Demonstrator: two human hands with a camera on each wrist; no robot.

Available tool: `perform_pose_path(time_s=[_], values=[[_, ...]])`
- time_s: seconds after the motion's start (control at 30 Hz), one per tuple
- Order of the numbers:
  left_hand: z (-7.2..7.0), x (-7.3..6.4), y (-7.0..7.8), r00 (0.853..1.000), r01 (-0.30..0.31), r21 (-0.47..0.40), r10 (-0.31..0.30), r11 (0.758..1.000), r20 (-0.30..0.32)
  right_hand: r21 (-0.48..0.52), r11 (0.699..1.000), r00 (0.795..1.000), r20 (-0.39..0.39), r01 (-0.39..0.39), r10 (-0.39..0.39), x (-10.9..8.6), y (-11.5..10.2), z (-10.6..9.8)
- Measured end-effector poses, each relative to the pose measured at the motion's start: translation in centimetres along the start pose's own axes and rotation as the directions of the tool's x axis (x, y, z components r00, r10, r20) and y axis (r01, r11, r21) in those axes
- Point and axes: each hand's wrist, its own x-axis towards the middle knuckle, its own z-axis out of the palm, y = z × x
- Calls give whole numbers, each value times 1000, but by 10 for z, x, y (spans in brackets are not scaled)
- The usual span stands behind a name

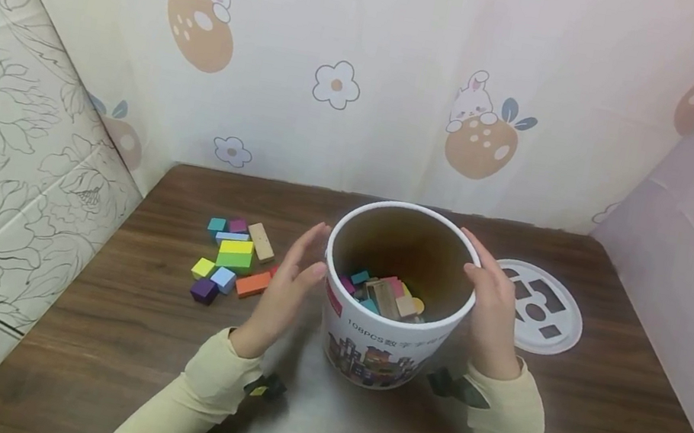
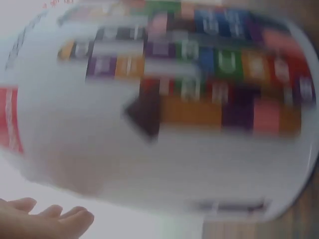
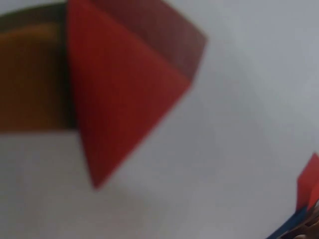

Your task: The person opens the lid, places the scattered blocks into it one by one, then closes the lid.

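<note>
A white bucket [image 1: 369, 329] with printed block pictures stands in front of me, its mouth facing up and toward me. Loose coloured blocks [image 1: 385, 297] lie inside it. On its left, my left hand [image 1: 282, 298] has its fingers extended beside the rim; the left wrist view shows the fingertips [image 2: 75, 221] next to the blurred bucket wall [image 2: 99, 164]. My right hand [image 1: 493, 316] lies along the outer right side, thumb at the rim and fingers straight. Only the printed wall [image 3: 224, 124] fills the right wrist view, with no fingers showing.
Several coloured blocks [image 1: 233, 258] sit in a loose group left of the bucket on the dark wood table [image 1: 124, 332]. A white lid with shaped cut-outs [image 1: 546, 310] lies on the right, partly behind my right hand. A patterned curtain [image 1: 372, 151] hangs behind the table.
</note>
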Motion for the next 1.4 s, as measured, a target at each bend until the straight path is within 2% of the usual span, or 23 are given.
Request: perform_pose_path(time_s=[0.13,0.23,0.33,0.4,0.43,0.57,0.73,0.8,0.87,0.9,1.0,1.13,1.2,1.3,1.4], values=[[-24,7,0,1000,-29,66,29,997,-5,-7,1000,1000,4,-5,5,-1,0,-1],[-42,14,0,1000,-6,167,3,986,16,-25,1000,1000,4,1,-1,-1,-1,-1],[-59,23,-4,997,42,324,-61,945,48,-29,1000,1000,4,7,-7,-1,-1,-2],[-67,29,-10,992,61,445,-102,894,68,-25,1000,1000,9,8,-8,-1,-2,-2],[-71,32,-14,990,65,507,-119,859,75,-20,1000,1000,12,7,-7,-2,-2,-2],[-77,40,-32,981,46,721,-168,692,98,-20,1000,1000,16,5,-4,-2,-2,-2],[-73,45,-53,970,-8,863,-204,506,129,-27,1000,1000,12,3,-3,-2,-2,-3],[-72,45,-60,962,-25,896,-231,443,142,-24,1000,1000,12,3,-3,-2,-3,-3],[-71,45,-65,953,-37,917,-261,398,152,-23,1000,1000,16,1,-1,-1,-3,-3],[-70,45,-67,950,-42,923,-270,383,156,-20,1000,1000,19,1,-1,-1,-3,-3],[-70,45,-71,947,-68,928,-269,366,175,-12,1000,1000,24,1,-1,-1,-2,-3],[-70,46,-73,954,-88,928,-238,362,183,-12,1000,1000,27,5,-5,-1,-2,-4],[-70,47,-72,958,-80,926,-229,369,173,-14,1000,1000,28,6,-6,-1,-2,-4],[-70,47,-71,964,-60,916,-214,397,156,-19,1000,1000,30,5,-4,-1,-2,-5],[-72,46,-69,973,-33,884,-189,466,136,-28,1000,1000,31,2,-1,-1,-1,-5]])
